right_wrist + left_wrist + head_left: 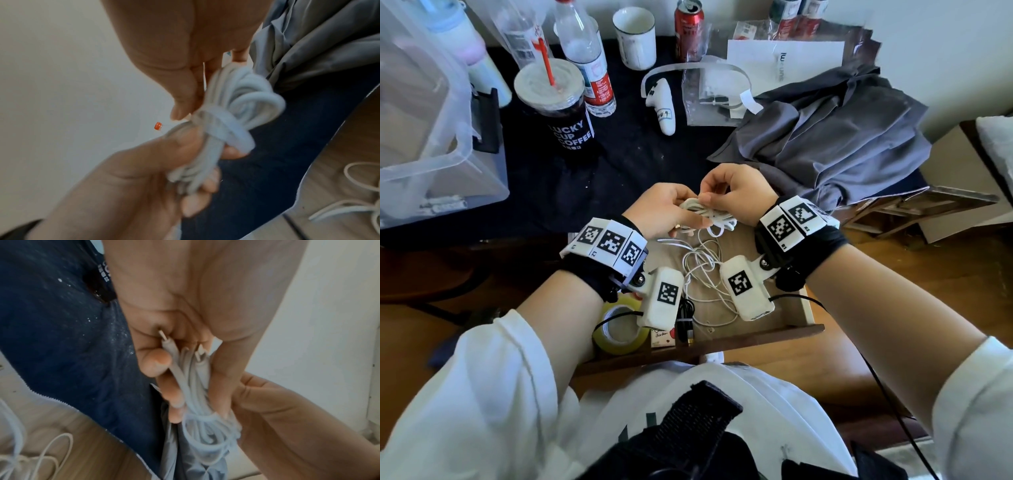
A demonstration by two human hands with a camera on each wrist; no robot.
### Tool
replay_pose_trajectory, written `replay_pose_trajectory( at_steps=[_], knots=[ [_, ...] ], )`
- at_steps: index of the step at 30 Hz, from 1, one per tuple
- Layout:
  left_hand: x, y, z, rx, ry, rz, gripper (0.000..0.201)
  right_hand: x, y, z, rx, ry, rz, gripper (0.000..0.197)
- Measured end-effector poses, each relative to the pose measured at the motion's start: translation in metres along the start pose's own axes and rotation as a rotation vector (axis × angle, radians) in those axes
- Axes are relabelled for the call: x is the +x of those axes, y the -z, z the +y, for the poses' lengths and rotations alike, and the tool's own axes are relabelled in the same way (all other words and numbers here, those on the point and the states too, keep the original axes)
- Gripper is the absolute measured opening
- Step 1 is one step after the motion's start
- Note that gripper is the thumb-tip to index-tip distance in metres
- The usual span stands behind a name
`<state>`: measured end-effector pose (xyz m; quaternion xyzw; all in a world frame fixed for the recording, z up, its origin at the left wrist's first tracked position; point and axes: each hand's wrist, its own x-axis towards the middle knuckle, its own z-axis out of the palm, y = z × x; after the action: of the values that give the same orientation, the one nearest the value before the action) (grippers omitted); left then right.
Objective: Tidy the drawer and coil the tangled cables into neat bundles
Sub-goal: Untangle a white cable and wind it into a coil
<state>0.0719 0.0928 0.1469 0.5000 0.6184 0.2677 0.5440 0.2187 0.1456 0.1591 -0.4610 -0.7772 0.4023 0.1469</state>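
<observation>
A white cable bundle [703,210] hangs between both hands above the open wooden drawer [774,334]. My left hand [671,212] grips the coiled strands, with two plug ends [164,337] poking out by the palm. My right hand [729,192] pinches the cable bundle [224,123] where one strand is wrapped across the loops. In the left wrist view the cable bundle [197,394] runs down between my fingers. A loose tangle of thin white cable [702,270] lies on the drawer floor beneath the wrists, beside a short black cable [685,320].
A yellowish tape roll [619,329] sits in the drawer's near left corner. On the dark table behind stand a coffee cup [558,106], bottles [585,58], a white mug [635,36], a red can [688,29], a white controller [662,106], a clear bin [424,120] and grey cloth [832,137].
</observation>
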Motion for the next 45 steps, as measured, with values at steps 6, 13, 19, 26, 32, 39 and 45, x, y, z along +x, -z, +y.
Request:
replay_pose_trajectory(
  at_steps=[6,13,19,26,32,39,45],
  knots=[
    [-0.008,-0.005,-0.011,-0.017,-0.019,-0.078,0.016,-0.001,-0.006,-0.001,0.314,0.02,0.035,0.03],
    [-0.011,-0.01,-0.017,0.048,-0.065,-0.09,0.02,0.0,-0.012,0.006,0.486,-0.03,0.027,0.029],
    [-0.008,-0.014,-0.034,-0.064,0.007,-0.059,0.014,-0.003,-0.016,0.015,0.557,-0.116,0.068,0.023],
    [0.0,-0.04,-0.08,-0.789,0.392,0.021,0.019,-0.027,-0.04,0.085,0.674,-0.427,-0.031,0.033],
    [-0.002,-0.059,-0.085,-0.897,0.501,-0.079,0.034,-0.047,-0.073,0.091,0.834,-0.331,-0.245,0.022],
    [0.005,-0.07,-0.134,-0.816,0.55,0.01,0.012,-0.053,-0.112,0.132,0.568,-0.555,-0.217,0.015],
    [0.012,-0.082,-0.163,-0.611,0.596,0.036,0.005,-0.049,-0.124,0.143,0.739,-0.651,-0.437,0.007]
  ],
)
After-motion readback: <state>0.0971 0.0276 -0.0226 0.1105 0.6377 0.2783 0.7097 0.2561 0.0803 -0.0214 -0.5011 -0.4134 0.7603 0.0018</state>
